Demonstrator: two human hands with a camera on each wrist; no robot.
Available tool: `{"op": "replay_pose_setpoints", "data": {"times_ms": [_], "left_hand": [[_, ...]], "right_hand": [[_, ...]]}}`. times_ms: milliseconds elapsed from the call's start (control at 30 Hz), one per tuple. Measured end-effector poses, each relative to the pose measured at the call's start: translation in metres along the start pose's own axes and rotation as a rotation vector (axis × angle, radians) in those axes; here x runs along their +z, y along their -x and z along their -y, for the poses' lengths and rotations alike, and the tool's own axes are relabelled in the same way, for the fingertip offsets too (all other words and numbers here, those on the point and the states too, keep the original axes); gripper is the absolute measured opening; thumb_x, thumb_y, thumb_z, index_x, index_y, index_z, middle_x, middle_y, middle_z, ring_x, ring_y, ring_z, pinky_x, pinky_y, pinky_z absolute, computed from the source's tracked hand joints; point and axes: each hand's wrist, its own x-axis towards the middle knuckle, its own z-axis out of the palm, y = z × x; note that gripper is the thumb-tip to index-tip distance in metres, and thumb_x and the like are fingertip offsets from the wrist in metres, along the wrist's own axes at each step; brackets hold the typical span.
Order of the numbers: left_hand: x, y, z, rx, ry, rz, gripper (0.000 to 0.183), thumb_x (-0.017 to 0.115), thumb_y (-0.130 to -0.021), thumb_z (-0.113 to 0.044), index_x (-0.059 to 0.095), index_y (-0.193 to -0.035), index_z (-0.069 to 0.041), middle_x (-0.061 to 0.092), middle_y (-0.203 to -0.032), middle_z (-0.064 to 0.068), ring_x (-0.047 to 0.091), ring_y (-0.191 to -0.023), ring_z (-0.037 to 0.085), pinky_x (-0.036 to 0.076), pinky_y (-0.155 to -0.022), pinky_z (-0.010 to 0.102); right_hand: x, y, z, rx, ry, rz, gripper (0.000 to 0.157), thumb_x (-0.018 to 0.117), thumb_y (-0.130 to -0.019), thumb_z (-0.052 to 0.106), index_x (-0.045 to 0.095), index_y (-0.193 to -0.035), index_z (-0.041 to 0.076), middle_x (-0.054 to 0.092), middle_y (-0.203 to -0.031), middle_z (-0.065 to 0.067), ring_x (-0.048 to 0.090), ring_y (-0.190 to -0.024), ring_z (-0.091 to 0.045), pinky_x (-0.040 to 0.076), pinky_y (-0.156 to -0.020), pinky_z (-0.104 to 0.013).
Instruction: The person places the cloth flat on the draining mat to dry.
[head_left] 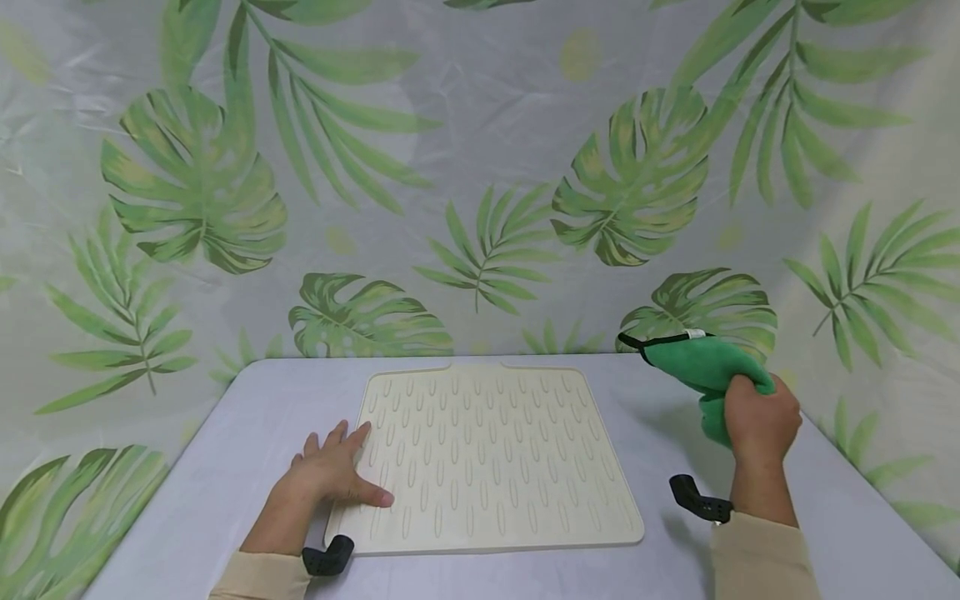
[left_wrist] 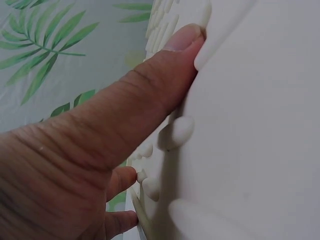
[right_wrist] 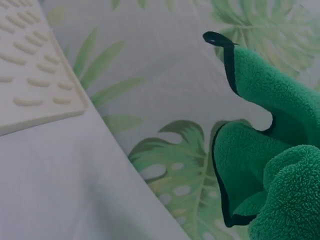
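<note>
A cream mat (head_left: 487, 533) with rows of raised oval ridges lies flat on the white-covered table. My left hand (head_left: 330, 475) rests on its left edge, fingers spread and thumb laid over the ridges; in the left wrist view the thumb (left_wrist: 150, 85) presses against the ridged surface. My right hand (head_left: 763, 421) grips a bunched green cloth (head_left: 701, 364) above the table, right of the mat. The cloth (right_wrist: 290, 195) has dark edging and a small black hanging loop at one corner. Right-hand fingers are hidden in the right wrist view.
The white table (head_left: 285, 392) runs back to a hanging sheet (head_left: 495, 150) printed with green leaves. A black wrist strap mount (head_left: 327, 556) sits on the left wrist and another black mount (head_left: 697, 498) on the right. Both sleeves are beige.
</note>
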Motion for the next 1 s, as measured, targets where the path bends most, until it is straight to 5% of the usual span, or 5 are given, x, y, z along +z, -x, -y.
{"op": "replay_pose_setpoints", "data": {"times_ms": [133,400,533,767,1000], "left_hand": [[0.001,-0.001,0.001,0.001,-0.002,-0.003,0.136,0.093,-0.052,-0.065,0.032,-0.160,-0.009,0.018,-0.165,0.033,0.006,-0.145,0.071,0.014,-0.113,0.083],[0.001,0.000,0.000,-0.001,-0.006,-0.008,0.136,0.093,-0.052,-0.066,0.033,-0.160,-0.011,0.018,-0.165,0.033,0.006,-0.145,0.071,0.015,-0.112,0.083],[0.000,0.001,-0.001,-0.005,-0.002,-0.006,0.135,0.093,-0.053,-0.065,0.033,-0.160,-0.011,0.018,-0.166,0.032,0.006,-0.146,0.070,0.014,-0.113,0.083],[0.000,0.001,-0.001,-0.004,0.001,-0.001,0.135,0.093,-0.054,-0.065,0.032,-0.161,-0.011,0.017,-0.166,0.032,0.005,-0.146,0.070,0.013,-0.113,0.082],[0.000,0.001,0.000,-0.002,0.004,-0.002,0.135,0.093,-0.053,-0.065,0.032,-0.160,-0.011,0.017,-0.166,0.033,0.005,-0.146,0.071,0.013,-0.113,0.083]], "right_hand": [[0.003,0.003,0.003,0.000,-0.017,-0.002,0.034,0.045,-0.093,0.038,0.058,-0.089,0.008,0.064,-0.121,-0.021,0.055,-0.084,-0.019,0.039,-0.063,-0.030],[0.008,0.009,0.010,-0.031,-0.043,-0.003,0.077,0.059,-0.090,0.067,0.066,-0.128,0.000,0.065,-0.131,-0.026,0.059,-0.117,-0.036,0.039,-0.074,-0.029],[0.008,0.012,0.014,-0.018,-0.064,-0.022,0.085,0.061,-0.086,0.073,0.068,-0.129,0.000,0.066,-0.130,-0.026,0.060,-0.104,-0.025,0.039,-0.073,-0.026],[0.006,0.014,0.022,-0.063,-0.151,-0.094,0.038,0.066,-0.088,0.044,0.070,-0.104,0.009,0.061,-0.090,0.005,0.047,-0.071,0.005,0.042,-0.060,-0.013],[0.005,0.019,0.028,-0.088,-0.220,-0.122,0.009,0.059,-0.090,0.031,0.054,-0.096,0.027,0.045,-0.088,0.015,0.043,-0.083,-0.001,0.037,-0.068,-0.025]]}}
